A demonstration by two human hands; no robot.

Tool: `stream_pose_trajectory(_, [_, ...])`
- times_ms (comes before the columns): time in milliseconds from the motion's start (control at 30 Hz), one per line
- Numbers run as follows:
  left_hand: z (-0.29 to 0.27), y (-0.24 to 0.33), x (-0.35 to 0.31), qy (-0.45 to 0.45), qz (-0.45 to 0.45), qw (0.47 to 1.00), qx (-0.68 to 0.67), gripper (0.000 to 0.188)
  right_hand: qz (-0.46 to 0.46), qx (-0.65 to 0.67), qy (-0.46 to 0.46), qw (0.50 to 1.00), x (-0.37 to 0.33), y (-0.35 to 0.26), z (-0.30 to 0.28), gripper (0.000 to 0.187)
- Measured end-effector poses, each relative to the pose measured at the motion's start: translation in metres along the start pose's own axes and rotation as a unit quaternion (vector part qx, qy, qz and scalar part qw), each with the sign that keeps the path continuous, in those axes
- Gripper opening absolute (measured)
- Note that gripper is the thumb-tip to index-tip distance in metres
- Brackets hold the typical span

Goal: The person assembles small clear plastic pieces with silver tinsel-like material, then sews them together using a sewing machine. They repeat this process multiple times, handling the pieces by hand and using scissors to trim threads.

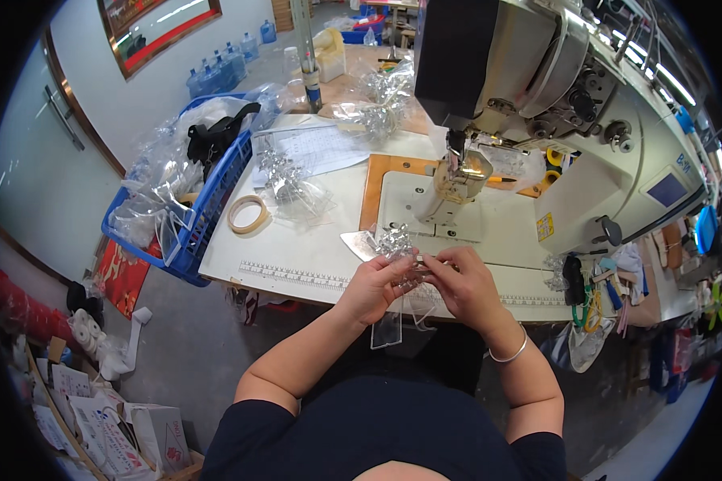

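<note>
Silver glints at the centre of the frame, where the silvery bundle (396, 239), shiny bits bunched in clear plastic, sits right at the fingertips above the near edge of the white tabletop (313, 250). Left hand (371, 290) comes in from below with thumb and fingers closed on the lower part of that bundle. Right hand (467, 287) meets it from the other side, fingers bent and tips drawn close to the thumb at a small pale piece (419, 258); whether they actually pinch it, I cannot tell, it's too small. Just below the hands hangs a clear plastic strip (387, 331), over the edge of the table, and a thin bangle (512, 346) circles the right wrist. Along that front edge runs a ruler strip (309, 276), passing behind the hands. Look left of centre: a tape roll (247, 230) lies flat, with another silvery cluster (285, 176) above it, resting partly on printed paper (337, 152). Upper right belongs to the big pale sewing machine (590, 180), its needle area just above the hands. Over at upper left, a blue basket (217, 204) is heaped with clear bags and a black item (217, 136).
</note>
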State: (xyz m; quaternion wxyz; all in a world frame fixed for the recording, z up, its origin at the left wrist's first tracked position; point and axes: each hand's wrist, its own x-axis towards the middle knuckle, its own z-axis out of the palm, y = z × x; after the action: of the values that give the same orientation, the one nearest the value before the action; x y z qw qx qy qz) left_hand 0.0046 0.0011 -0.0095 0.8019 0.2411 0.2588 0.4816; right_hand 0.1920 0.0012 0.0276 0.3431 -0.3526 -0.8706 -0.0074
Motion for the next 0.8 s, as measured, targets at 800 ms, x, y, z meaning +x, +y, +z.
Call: stream_pose_trajectory(800, [-0.01,-0.003,0.002,0.0,0.007,0.998,0.065,0.031,0.003,0.08,-0.021,0.997,0.002,0.013,-0.006,0.027])
